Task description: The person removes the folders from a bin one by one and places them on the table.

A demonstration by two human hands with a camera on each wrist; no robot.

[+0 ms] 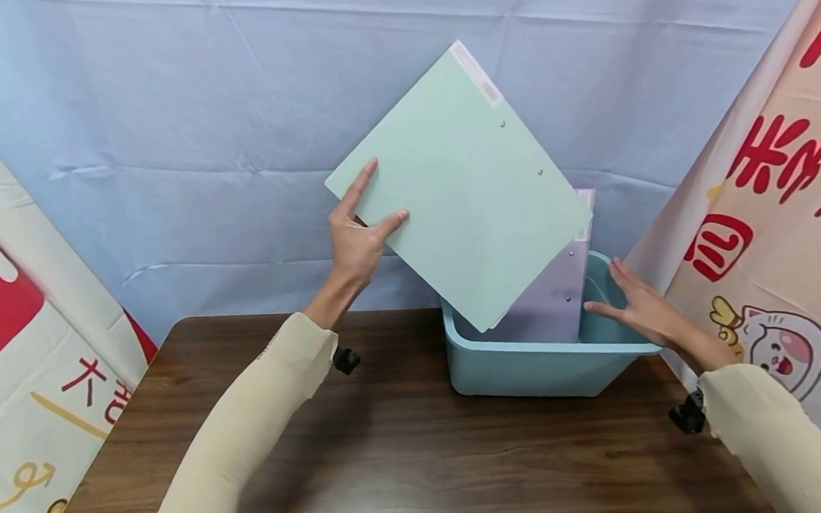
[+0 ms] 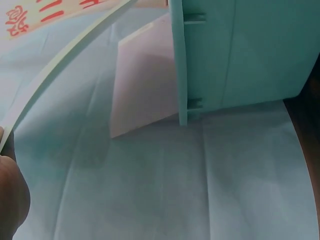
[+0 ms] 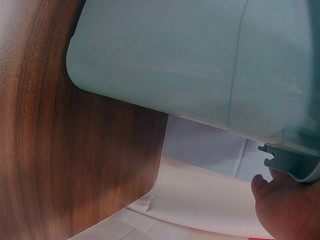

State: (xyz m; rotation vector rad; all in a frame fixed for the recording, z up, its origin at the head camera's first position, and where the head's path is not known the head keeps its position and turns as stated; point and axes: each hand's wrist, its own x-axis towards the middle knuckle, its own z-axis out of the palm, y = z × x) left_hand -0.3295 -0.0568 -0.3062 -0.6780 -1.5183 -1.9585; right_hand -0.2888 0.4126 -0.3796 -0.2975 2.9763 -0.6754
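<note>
The left hand (image 1: 357, 245) gripped one green folder (image 1: 472, 189), tilted at the left part of the single blue bin (image 1: 527, 372); the right hand (image 1: 639, 304), fingers extended, touched the bin's right rim. One purple folder (image 1: 557, 302) stood inside the bin. Only the right wrist view exposed a notched bracket (image 3: 286, 159) under the rim.

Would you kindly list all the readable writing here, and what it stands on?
"大", on the left cloth; its other red characters are cut off.
"a da", running out of frame, on the right cloth; its large red characters are unclear.
Labels on the green folder and purple folder: too small to read.
</note>
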